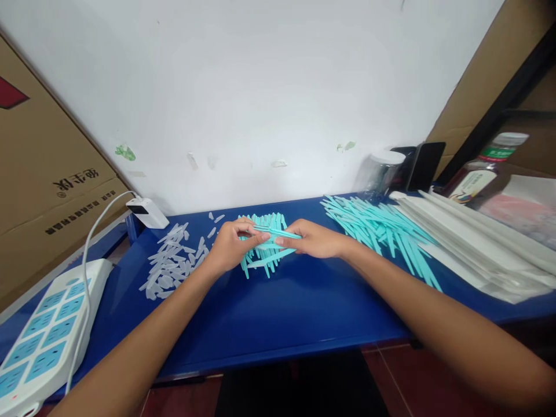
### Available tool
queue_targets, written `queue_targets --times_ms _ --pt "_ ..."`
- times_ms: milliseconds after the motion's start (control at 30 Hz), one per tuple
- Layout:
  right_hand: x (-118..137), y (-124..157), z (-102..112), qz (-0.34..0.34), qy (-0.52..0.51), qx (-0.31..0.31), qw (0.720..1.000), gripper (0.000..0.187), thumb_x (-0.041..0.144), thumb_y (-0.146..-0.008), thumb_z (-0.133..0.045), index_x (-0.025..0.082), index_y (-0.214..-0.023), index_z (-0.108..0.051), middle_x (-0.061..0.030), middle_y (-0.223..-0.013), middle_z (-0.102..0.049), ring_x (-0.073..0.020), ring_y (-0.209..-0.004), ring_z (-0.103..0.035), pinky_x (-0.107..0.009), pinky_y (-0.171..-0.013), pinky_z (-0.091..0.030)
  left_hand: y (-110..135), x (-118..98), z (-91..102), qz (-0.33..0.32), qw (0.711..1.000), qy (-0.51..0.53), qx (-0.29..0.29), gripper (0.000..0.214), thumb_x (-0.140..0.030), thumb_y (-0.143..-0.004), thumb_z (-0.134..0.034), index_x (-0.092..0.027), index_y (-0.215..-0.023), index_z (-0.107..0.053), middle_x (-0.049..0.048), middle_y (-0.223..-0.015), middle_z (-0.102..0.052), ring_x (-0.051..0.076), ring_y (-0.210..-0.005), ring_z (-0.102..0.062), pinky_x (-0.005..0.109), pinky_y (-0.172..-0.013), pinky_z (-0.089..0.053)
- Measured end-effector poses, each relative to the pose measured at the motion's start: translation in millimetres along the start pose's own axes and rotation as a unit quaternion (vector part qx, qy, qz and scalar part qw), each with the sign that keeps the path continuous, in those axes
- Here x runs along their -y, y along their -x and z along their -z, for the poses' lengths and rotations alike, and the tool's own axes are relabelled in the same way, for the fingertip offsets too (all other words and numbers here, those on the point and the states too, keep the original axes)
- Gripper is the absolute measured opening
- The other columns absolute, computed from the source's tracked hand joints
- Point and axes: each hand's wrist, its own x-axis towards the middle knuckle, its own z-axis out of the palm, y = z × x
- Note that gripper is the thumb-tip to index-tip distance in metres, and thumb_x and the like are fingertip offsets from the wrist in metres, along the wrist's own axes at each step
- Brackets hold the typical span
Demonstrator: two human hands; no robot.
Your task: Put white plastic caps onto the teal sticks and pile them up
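Observation:
My left hand and my right hand meet above the middle of the blue table. Several slim turquoise plastic sticks stretch between them, with the fingers and thumbs of both hands closed on them. Directly beneath and behind lies a row of similar turquoise sticks, laid roughly side by side and partly hidden by my hands. Left of my left hand is a loose pile of small translucent whitish pieces, shaped like little covers. A larger heap of turquoise sticks spreads out beyond my right hand.
A white power strip with a cable stands at the left, near a small white device and a cardboard box. On the right are stacked white sleeves, a lidded jar, a phone and a bottle. A white wall rises behind.

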Motion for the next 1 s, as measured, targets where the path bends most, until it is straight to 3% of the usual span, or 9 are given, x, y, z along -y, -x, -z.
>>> queue_targets --times_ms 200,267,333,400,467,567,700,867,1000 --pt "0 -1 0 0.01 -0.01 -0.018 1.0 0.059 0.068 -0.095 -0.057 0.02 -0.065 -0.039 0.0048 -0.061 -0.034 -0.0088 -0.054 -0.029 -0.025 -0.052 -0.022 -5 -2 6.2 -0.007 1.0 0.015 0.017 0.038 -0.053 -0.088 -0.072 -0.018 -0.075 -0.073 0.007 -0.09 -0.07 0.021 -0.086 -0.064 0.032 -0.077 -0.05" --pt "-1 -1 3 0.01 -0.022 -0.037 0.999 0.056 0.068 -0.094 -0.058 0.019 -0.068 -0.045 0.0037 -0.064 -0.036 -0.0103 -0.058 -0.035 -0.024 -0.054 -0.028 -10 1 23.7 -0.017 0.999 -0.022 0.023 0.037 -0.055 -0.09 -0.07 -0.018 -0.088 -0.077 0.0091 -0.101 -0.074 0.023 -0.093 -0.067 0.032 -0.081 -0.05" --pt "-3 0 6 0.001 -0.027 -0.068 0.997 0.054 0.068 -0.092 -0.06 0.019 -0.071 -0.049 0.0027 -0.067 -0.037 -0.0119 -0.062 -0.039 -0.024 -0.057 -0.033 -13 6 48.3 0.013 0.994 -0.111 0.02 0.044 -0.06 -0.09 -0.066 -0.02 -0.106 -0.076 0.008 -0.094 -0.075 0.023 -0.083 -0.067 0.031 -0.072 -0.049" --pt "-6 0 10 -0.01 -0.034 -0.106 0.994 0.055 0.069 -0.091 -0.06 0.019 -0.071 -0.047 0.0031 -0.067 -0.035 -0.012 -0.063 -0.037 -0.025 -0.06 -0.037 -13 13 75.1 0.055 0.967 -0.249 0.005 0.046 -0.065 -0.081 -0.072 -0.02 -0.092 -0.076 0.0054 -0.073 -0.069 0.021 -0.064 -0.061 0.03 -0.058 -0.042" --pt "-10 -1 13 -0.018 -0.046 -0.143 0.988 0.057 0.071 -0.088 -0.062 0.02 -0.07 -0.043 0.0045 -0.066 -0.029 -0.0113 -0.062 -0.033 -0.026 -0.062 -0.039 -11 21 98.6 0.123 0.941 -0.308 0.066 0.048 -0.067 -0.066 -0.082 -0.022 -0.081 -0.076 0.0044 -0.066 -0.066 0.02 -0.054 -0.058 0.029 -0.05 -0.036" --pt "-15 -3 16 -0.026 -0.054 -0.18 0.982 0.059 0.073 -0.086 -0.062 0.021 -0.068 -0.041 0.0055 -0.065 -0.027 -0.0111 -0.061 -0.031 -0.027 -0.064 -0.041 -8 34 119.0 0.161 0.934 -0.284 0.145 0.053 -0.064 -0.056 -0.088 -0.026 -0.092 -0.08 0.0051 -0.078 -0.071 0.021 -0.061 -0.064 0.028 -0.051 -0.041" --pt "-18 -5 16 -0.037 -0.037 -0.192 0.98 0.059 0.074 -0.088 -0.059 0.021 -0.068 -0.042 0.0052 -0.063 -0.031 -0.0116 -0.06 -0.035 -0.027 -0.062 -0.039 -9 50 120.5 0.135 0.936 -0.28 0.165 0.051 -0.061 -0.058 -0.087 -0.029 -0.097 -0.083 0.008 -0.095 -0.074 0.027 -0.085 -0.068 0.028 -0.063 -0.047" --pt "-18 -6 15 -0.032 -0.044 -0.185 0.981 0.059 0.074 -0.086 -0.062 0.021 -0.068 -0.042 0.0052 -0.063 -0.03 -0.0117 -0.06 -0.035 -0.026 -0.061 -0.038 -12 61 113.8 0.147 0.93 -0.28 0.188 0.037 -0.06 -0.063 -0.083 -0.026 -0.076 -0.081 0.0064 -0.077 -0.073 0.022 -0.067 -0.064 0.028 -0.056 -0.044" --pt "-17 -5 16 -0.035 -0.074 -0.167 0.983 0.059 0.074 -0.084 -0.065 0.02 -0.069 -0.045 0.0058 -0.064 -0.028 -0.0111 -0.061 -0.032 -0.026 -0.064 -0.041 -12 52 113.2 0.151 0.944 -0.247 0.159 0.042 -0.064 -0.065 -0.082 -0.023 -0.076 -0.078 0.0073 -0.079 -0.076 0.024 -0.07 -0.068 0.029 -0.059 -0.049"
